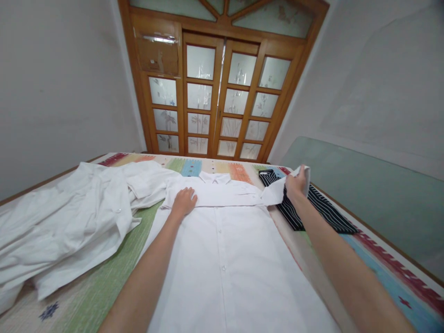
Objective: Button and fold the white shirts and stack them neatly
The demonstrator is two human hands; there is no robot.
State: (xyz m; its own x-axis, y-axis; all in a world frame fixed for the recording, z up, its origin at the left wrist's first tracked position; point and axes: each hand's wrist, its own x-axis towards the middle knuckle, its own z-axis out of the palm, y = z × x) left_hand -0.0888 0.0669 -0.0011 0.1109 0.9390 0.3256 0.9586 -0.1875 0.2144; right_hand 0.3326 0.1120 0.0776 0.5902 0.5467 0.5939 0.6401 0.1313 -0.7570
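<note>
A white button-up shirt (222, 240) lies front side up before me, its collar (215, 178) at the far end. One of its sleeves (225, 194) runs straight across the chest towards the right. My left hand (185, 201) rests flat on the shirt near the left shoulder, fingers stretched out. At the right, my right hand (297, 180) grips the cuff end of the sleeve, closed around the fabric and slightly raised. Beneath that hand and sleeve lies folded black clothing with white stripes (326, 210), partly covered.
Another white garment (69, 222) lies crumpled at the left. Everything rests on a colourful patterned cover (104, 277). A pale green panel (374, 194) borders the right side. Beyond the far edge stand wooden doors (217, 101) with glass panes, between grey walls.
</note>
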